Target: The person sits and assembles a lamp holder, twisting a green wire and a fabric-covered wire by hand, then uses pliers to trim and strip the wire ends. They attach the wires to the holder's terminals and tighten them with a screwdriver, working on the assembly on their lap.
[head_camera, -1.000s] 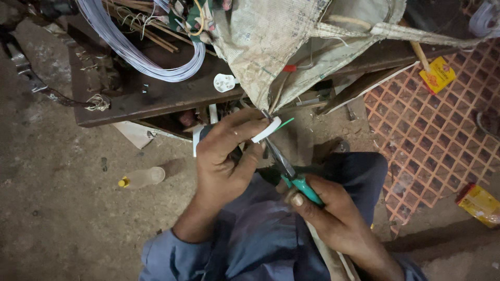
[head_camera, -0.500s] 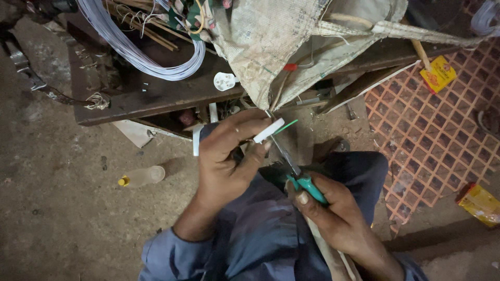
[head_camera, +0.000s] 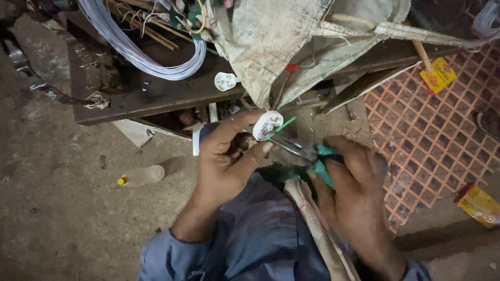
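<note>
Our left hand [head_camera: 226, 164] fingers pinch a white plug [head_camera: 267, 125]; our right hand [head_camera: 354, 192] fingers grip teal-handled pliers [head_camera: 307, 153] at its green wire [head_camera: 283, 127].

Colours and patterns showing at the workbench

White plug [head_camera: 267, 124] trailing a green wire [head_camera: 284, 126]; pliers [head_camera: 307, 154] showing teal handles; sleeves [head_camera: 260, 244] appearing blue-grey; wire coil [head_camera: 140, 49] lying pale lilac-white; sack [head_camera: 271, 36] showing beige weave; floor grid [head_camera: 432, 135] running red-orange lattice; packet [head_camera: 438, 74] glowing yellow.
</note>
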